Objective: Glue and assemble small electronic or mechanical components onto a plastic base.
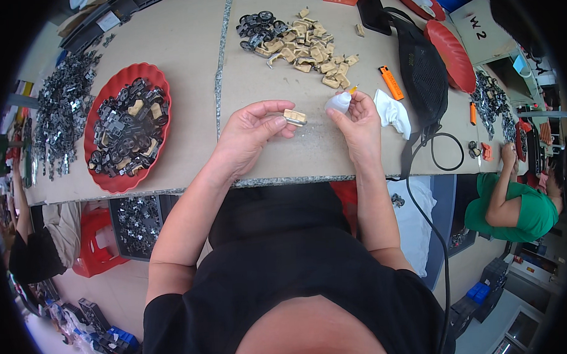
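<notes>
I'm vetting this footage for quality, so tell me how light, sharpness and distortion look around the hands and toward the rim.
Head view, centre: light soft and even, no harsh glare on the left hand, tan piece, right hand or white bottle, all fairly sharp; head view, rim: the fisheye tips the co-worker in green sideways, fine detail softens, and black fills the corners.

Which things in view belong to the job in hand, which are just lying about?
Likely in the job:
small tan block, left hand
white yellow-tipped plastic bottle, right hand
loose tan pieces
red scalloped bowl of black and tan parts

Probably just lying about:
flat orange stick
crumpled white cloth
black mesh bag
</notes>
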{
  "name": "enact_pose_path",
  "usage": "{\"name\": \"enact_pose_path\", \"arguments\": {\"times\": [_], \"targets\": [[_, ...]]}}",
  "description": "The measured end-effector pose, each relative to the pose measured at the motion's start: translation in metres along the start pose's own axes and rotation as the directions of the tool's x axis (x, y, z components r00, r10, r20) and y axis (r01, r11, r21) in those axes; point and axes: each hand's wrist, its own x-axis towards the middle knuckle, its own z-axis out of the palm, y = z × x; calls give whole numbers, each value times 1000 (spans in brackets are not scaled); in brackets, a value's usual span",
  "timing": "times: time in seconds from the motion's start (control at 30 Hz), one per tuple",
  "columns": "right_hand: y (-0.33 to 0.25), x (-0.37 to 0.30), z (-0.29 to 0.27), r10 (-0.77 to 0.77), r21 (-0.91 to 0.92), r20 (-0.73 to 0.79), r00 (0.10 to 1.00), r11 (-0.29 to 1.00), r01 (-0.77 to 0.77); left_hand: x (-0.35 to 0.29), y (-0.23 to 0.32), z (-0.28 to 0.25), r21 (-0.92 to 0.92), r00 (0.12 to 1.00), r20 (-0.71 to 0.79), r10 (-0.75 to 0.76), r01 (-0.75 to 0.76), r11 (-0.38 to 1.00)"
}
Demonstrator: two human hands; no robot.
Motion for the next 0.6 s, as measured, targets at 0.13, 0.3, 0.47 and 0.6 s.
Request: {"name": "enact_pose_path", "arguments": {"times": [0.13,0.3,0.47,0.6], "targets": [[-20,-24,1,-217,-254,-104,971,949,185,0,7,7,13,999,44,-17,17,1000],[-32,-39,19,120,490,441,889,798,-351,10,6,15,125,994,105,15,-29,992],[-20,-31,21,92,638,563,821,584,-503,18,5,13,358,984,114,135,-168,919],[-17,-30,18,130,715,511,850,485,-504,30,13,13,458,975,213,59,-153,876]]}}
